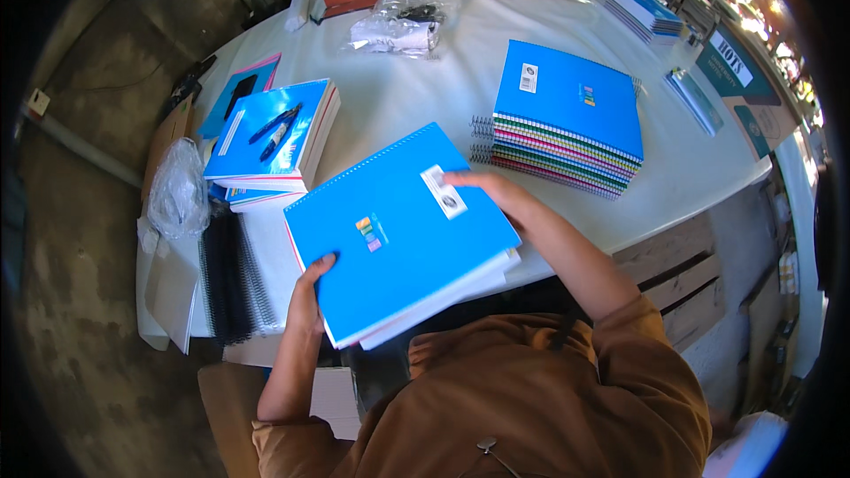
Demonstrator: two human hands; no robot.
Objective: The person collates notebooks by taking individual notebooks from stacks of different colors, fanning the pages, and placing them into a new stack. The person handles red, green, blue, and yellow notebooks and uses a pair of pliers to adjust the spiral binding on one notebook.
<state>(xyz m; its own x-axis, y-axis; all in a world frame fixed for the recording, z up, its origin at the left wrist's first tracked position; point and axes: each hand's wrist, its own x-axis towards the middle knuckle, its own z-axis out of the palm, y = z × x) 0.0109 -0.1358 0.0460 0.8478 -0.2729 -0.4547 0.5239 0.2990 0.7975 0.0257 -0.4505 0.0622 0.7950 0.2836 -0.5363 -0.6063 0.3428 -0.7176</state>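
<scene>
A blue-covered notebook block (403, 230) with a row of punched holes along its far left edge and no coil in them is tilted over the table's near edge. My left hand (310, 295) grips its left end, thumb on the cover and fingers underneath. At the right end, my right hand (482, 184) holds it, thumb beside a white label (443, 192). White sheets stick out below the cover on my side. To the right stands a stack of coil-bound notebooks (567, 111) with a blue cover on top. On the left, pens (279, 133) lie on a pile of blue-covered blocks (310, 155).
Black spiral coils (232, 279) lie at the table's left edge, beside a clear plastic bag (180, 190). A plastic-wrapped bundle (403, 22) is at the back. At the right are more notebooks (646, 13), a silvery flat object (693, 100) and a green-and-brown carton (744, 80).
</scene>
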